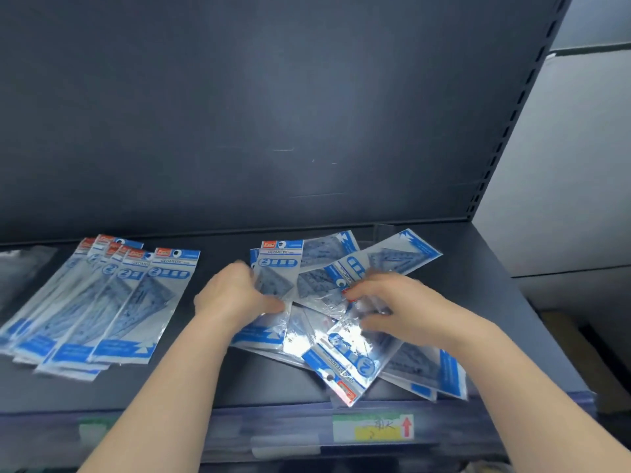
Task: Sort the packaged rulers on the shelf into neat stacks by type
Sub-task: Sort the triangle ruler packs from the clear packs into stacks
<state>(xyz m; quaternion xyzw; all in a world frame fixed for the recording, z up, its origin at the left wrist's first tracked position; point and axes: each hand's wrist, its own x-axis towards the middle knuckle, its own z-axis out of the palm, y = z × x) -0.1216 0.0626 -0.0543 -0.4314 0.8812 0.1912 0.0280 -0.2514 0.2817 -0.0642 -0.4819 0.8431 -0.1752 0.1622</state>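
On a dark grey shelf (239, 387), a jumbled pile (420, 367) of ruler packs lies at the right. The left hand (235, 295) grips an upright pack (278, 268) at the pile's left edge, and the right hand (392, 302) pinches a tilted pack (345, 353) on top. A fanned stack (102, 308) lies well to the left.

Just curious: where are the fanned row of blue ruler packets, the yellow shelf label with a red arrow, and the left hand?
Fanned row of blue plastic ruler packets (146, 295): head view, rightmost packet's middle.
Yellow paper shelf label (375, 434): head view, yellow patch.
Left hand (232, 295): head view, its back.
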